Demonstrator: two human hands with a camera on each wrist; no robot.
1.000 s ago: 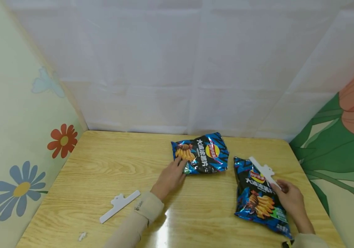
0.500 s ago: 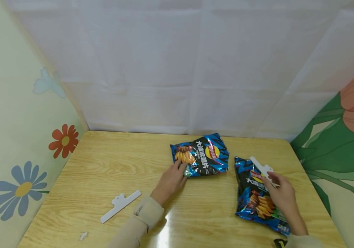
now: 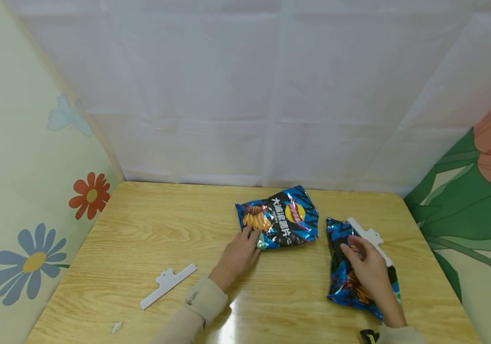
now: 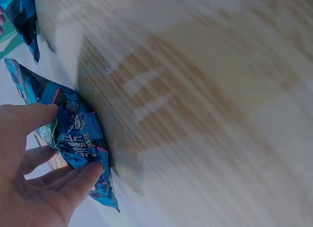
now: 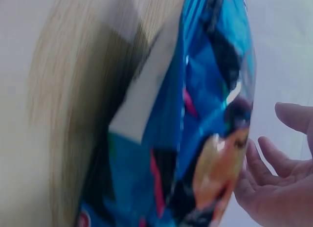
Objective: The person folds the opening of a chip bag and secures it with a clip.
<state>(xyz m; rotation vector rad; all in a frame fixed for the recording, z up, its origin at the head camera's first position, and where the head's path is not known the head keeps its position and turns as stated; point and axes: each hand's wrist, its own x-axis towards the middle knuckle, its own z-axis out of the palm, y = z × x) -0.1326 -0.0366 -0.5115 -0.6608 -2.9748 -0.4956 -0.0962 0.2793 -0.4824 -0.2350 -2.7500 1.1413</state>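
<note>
A blue and black chip bag (image 3: 290, 215) lies at the back middle of the table. My left hand (image 3: 238, 251) touches its near left corner, thumb and fingers spread against the foil in the left wrist view. Farther right lies a second chip bag (image 3: 340, 277) of the same print, partly covered by my right hand (image 3: 370, 267). That hand hovers over the bag with relaxed, parted fingers and holds nothing. Along the bag's right side rests a white bag clip (image 3: 371, 236). In the right wrist view this bag (image 5: 210, 114) fills the middle, with the fingers apart beside it.
Another white bag clip (image 3: 169, 285) lies on the left part of the wooden table (image 3: 142, 224). Near the front left edge is a small white scrap (image 3: 116, 327). White sheeting (image 3: 193, 119) hangs behind the table, with painted walls on both sides.
My right hand has let go of the clip and shifted left over the right bag. The clip stays there. The middle bag has turned and slid slightly toward me under my left hand.
</note>
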